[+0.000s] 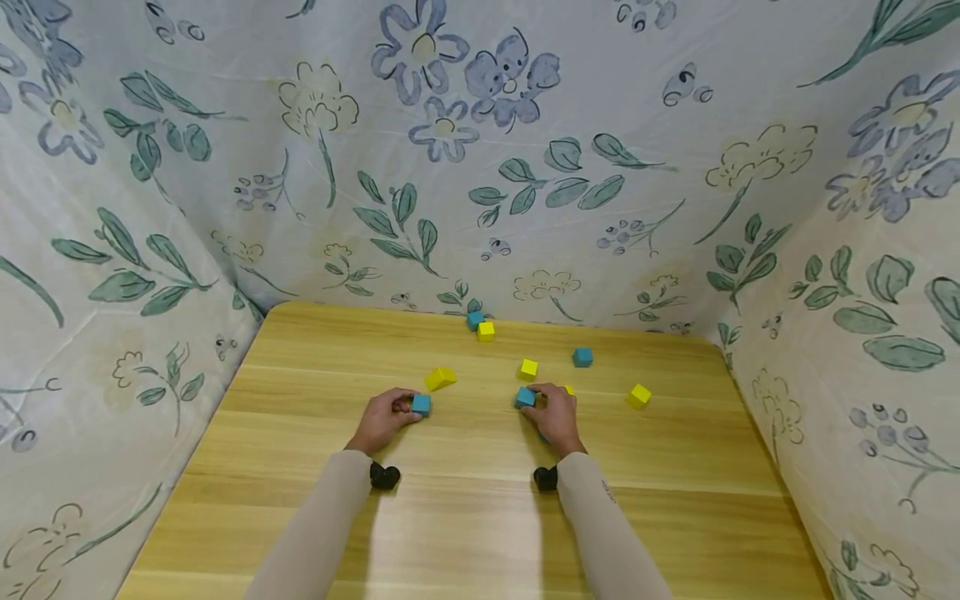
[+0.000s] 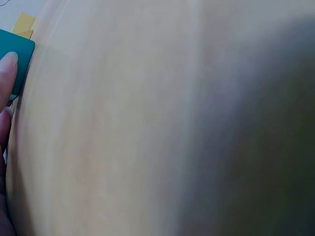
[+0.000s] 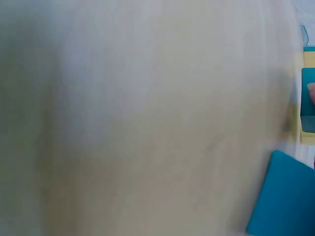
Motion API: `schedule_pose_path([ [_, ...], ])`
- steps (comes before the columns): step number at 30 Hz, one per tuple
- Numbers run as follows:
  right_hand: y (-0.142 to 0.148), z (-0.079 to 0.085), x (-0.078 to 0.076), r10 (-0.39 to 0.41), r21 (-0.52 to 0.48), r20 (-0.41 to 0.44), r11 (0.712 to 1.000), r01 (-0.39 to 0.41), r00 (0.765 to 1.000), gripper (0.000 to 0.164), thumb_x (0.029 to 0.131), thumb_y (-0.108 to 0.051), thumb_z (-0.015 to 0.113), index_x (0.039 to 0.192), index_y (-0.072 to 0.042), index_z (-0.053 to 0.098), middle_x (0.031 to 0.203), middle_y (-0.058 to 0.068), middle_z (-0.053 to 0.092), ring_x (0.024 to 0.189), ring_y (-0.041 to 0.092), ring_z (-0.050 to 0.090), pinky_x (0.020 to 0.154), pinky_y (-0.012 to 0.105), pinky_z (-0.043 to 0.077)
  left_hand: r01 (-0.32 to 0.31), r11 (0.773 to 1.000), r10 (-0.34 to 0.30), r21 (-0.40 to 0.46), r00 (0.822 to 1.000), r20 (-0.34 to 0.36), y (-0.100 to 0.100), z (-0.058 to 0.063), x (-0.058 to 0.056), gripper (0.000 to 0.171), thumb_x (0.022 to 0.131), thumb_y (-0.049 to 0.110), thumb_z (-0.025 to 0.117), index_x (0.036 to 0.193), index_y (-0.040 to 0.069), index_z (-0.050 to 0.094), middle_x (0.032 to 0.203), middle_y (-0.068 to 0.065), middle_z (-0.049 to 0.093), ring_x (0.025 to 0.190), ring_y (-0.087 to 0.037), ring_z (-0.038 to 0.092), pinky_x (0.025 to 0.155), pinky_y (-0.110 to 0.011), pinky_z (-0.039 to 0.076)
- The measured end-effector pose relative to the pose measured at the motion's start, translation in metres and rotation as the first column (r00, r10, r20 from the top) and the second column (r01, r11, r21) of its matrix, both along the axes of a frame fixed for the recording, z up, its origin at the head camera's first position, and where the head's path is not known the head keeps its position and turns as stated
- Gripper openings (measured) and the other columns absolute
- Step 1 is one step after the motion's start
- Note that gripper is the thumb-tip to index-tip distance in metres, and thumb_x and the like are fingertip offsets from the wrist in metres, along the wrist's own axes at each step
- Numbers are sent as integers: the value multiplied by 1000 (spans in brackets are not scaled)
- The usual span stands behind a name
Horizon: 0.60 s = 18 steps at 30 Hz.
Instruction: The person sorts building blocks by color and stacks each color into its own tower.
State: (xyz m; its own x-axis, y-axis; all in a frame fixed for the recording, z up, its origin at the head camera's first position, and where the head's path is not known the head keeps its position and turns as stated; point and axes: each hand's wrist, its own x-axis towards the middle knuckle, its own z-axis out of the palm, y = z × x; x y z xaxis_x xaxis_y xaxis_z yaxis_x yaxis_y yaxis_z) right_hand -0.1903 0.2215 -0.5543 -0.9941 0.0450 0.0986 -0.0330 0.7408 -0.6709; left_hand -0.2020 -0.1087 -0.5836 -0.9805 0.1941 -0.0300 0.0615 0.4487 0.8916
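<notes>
In the head view my left hand (image 1: pixel 384 418) pinches a blue cube (image 1: pixel 422 406) between thumb and fingers, low over the wooden table. Part of that cube also shows at the left edge of the left wrist view, with the thumb on its face. My right hand (image 1: pixel 557 417) grips another blue cube (image 1: pixel 525 397), seen at the right edge of the right wrist view. A further blue block (image 3: pixel 285 201) lies by the right hand, mostly hidden under it in the head view. Just beyond the left hand is a yellow wedge-shaped block (image 1: pixel 440 378).
Past the right hand are a yellow cube (image 1: pixel 528 369), a partly covered yellow block (image 1: pixel 569 389) and a blue cube (image 1: pixel 582 357). Another yellow cube (image 1: pixel 640 396) sits farther right. At the back edge, a yellow cube (image 1: pixel 486 332) and blue cube (image 1: pixel 475 319) stand near the floral cloth (image 1: pixel 450 225).
</notes>
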Motion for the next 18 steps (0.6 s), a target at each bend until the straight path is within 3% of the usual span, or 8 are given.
schedule_pose_path([
  [5, -4, 3, 0, 8, -34, -6, 999, -9, 1000, 36, 81, -8, 78, 115, 0, 68, 111, 16, 66, 101, 33, 57, 99, 53, 25, -6, 999, 6, -38, 1000, -15, 0, -1, -1, 38, 80, 10, 78, 116, 5, 67, 87, -2, 64, 80, -14, 57, 77, -35, 48],
  [12, -14, 4, 1, 33, -74, 1, 997, -33, 999, 36, 82, -5, 76, 116, 0, 67, 113, 17, 64, 103, 33, 57, 91, 48, 44, -4, 999, 3, -39, 1000, -14, 0, -1, 0, 38, 81, 10, 78, 117, 5, 67, 86, -1, 63, 80, -15, 57, 78, -36, 49],
  [18, -29, 7, 2, 69, -119, 5, 991, -68, 998, 36, 83, -5, 75, 117, -1, 66, 114, 16, 63, 103, 32, 57, 88, 47, 46, -3, 999, 2, -32, 1000, -14, 0, -2, 0, 38, 81, 10, 78, 117, 4, 67, 85, -1, 63, 79, -15, 56, 78, -36, 48],
])
